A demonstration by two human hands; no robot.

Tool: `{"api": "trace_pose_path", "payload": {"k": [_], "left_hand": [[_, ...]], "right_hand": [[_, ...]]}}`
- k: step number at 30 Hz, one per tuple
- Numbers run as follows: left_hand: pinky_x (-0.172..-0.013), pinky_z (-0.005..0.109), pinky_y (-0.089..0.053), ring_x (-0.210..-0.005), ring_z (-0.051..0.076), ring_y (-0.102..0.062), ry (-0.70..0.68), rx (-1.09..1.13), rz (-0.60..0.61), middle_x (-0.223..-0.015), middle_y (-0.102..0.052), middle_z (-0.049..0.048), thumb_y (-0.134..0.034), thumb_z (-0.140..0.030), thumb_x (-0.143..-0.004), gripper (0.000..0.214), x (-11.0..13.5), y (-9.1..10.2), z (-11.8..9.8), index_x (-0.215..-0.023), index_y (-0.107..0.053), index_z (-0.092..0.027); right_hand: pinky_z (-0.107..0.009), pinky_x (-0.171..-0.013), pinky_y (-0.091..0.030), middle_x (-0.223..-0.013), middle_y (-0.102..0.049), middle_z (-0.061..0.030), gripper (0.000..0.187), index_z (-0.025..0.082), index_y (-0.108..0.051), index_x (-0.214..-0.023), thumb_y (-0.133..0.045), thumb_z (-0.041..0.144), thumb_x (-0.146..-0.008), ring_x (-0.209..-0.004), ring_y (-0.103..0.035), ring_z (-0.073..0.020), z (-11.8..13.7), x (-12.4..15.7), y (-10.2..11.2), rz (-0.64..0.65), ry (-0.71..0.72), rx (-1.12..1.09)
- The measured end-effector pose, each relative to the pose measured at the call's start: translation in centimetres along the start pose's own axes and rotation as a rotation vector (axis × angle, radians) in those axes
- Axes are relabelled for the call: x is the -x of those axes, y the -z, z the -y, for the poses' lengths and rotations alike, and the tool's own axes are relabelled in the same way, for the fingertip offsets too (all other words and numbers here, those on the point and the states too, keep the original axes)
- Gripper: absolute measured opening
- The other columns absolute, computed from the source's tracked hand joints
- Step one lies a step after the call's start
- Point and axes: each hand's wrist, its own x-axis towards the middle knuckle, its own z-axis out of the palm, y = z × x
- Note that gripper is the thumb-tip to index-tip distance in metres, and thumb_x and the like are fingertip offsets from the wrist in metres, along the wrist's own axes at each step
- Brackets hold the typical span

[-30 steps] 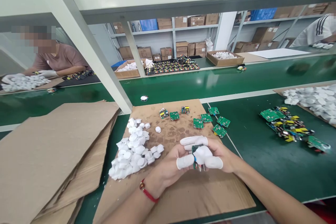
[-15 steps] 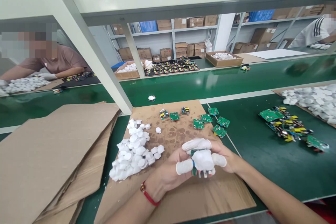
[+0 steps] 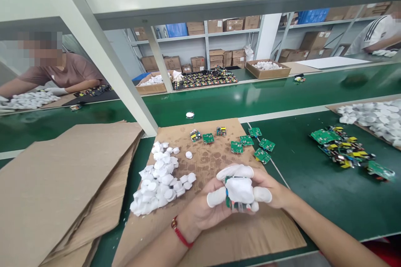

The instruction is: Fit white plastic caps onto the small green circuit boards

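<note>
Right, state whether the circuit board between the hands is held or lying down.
Held: the circuit board is gripped between the left hand and right hand, above the cardboard, with a white pad pressed against it.

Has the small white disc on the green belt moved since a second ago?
Yes: the white disc has moved right along the green belt, farther from the pale upright post.

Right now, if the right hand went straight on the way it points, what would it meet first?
The white foam pad on the green circuit board that it touches; the left hand lies just beyond, though depth is unclear.
</note>
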Motion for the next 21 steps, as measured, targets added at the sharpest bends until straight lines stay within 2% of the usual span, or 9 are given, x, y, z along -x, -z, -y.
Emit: {"api": "trace_pose_path", "payload": {"k": [5,8,10,12,15,17,21], "left_hand": [[-0.073,0.029,-0.05,-0.075,0.016,-0.064,-0.011,-0.041,-0.049,-0.085,-0.068,0.0062,-0.07,-0.033,-0.068,0.038,0.02,0.01,0.17,-0.101,-0.063,-0.016],[-0.079,0.031,-0.05,-0.075,0.015,-0.064,-0.013,-0.046,-0.101,-0.081,-0.069,0.0045,-0.07,-0.033,-0.068,0.03,0.02,0.07,0.24,-0.093,-0.066,-0.017],[-0.083,0.033,-0.048,-0.074,0.014,-0.064,-0.02,-0.049,-0.131,-0.08,-0.069,0.0033,-0.07,-0.033,-0.068,0.027,-0.03,0.1,0.28,-0.09,-0.067,-0.017],[-0.087,0.037,-0.047,-0.075,0.015,-0.065,-0.026,-0.055,-0.134,-0.078,-0.069,0.0031,-0.07,-0.034,-0.068,0.027,-0.1,0.12,0.3,-0.09,-0.067,-0.018],[-0.089,0.04,-0.045,-0.077,0.017,-0.065,-0.034,-0.062,-0.124,-0.077,-0.069,0.0031,-0.069,-0.035,-0.068,0.027,-0.19,0.09,0.28,-0.089,-0.067,-0.018],[-0.089,0.04,-0.045,-0.076,0.016,-0.065,-0.031,-0.072,-0.136,-0.076,-0.069,0.003,-0.07,-0.035,-0.067,0.028,-0.23,0.0,0.24,-0.089,-0.067,-0.018],[-0.083,0.034,-0.048,-0.07,0.013,-0.064,-0.038,-0.085,-0.152,-0.075,-0.068,0.0019,-0.071,-0.034,-0.067,0.024,-0.31,-0.27,0.13,-0.083,-0.067,-0.017]], "right_hand": [[-0.026,-0.057,-0.054,-0.108,-0.058,-0.0112,0.048,0.02,-0.056,-0.117,-0.056,0.05,-0.079,-0.076,-0.062,-0.0188,-0.28,0.1,0.25,-0.057,0.045,0.101],[-0.033,-0.075,-0.052,-0.115,-0.058,-0.0112,0.042,0.021,-0.059,-0.114,-0.06,0.044,-0.079,-0.093,-0.06,-0.0229,-0.39,0.16,0.43,-0.111,0.106,0.232],[-0.034,-0.081,-0.05,-0.114,-0.059,-0.0107,0.04,0.021,-0.058,-0.114,-0.063,0.037,-0.078,-0.097,-0.058,-0.0234,-0.31,0.2,0.47,-0.136,0.098,0.283],[-0.032,-0.076,-0.051,-0.113,-0.06,-0.0096,0.039,0.023,-0.057,-0.116,-0.062,0.035,-0.079,-0.09,-0.06,-0.0206,-0.13,0.23,0.47,-0.129,0.049,0.259],[-0.029,-0.07,-0.052,-0.115,-0.058,-0.0095,0.04,0.023,-0.055,-0.119,-0.054,0.042,-0.083,-0.086,-0.061,-0.0188,0.12,0.2,0.53,-0.082,0.008,0.17],[-0.03,-0.073,-0.051,-0.117,-0.057,-0.0099,0.042,0.023,-0.056,-0.118,-0.058,0.041,-0.081,-0.091,-0.06,-0.0204,0.09,0.11,0.65,-0.07,0.035,0.174],[-0.034,-0.086,-0.046,-0.115,-0.059,-0.0093,0.042,0.023,-0.061,-0.111,-0.072,0.026,-0.07,-0.103,-0.056,-0.0229,-0.41,-0.04,0.87,-0.114,0.107,0.234]]}}
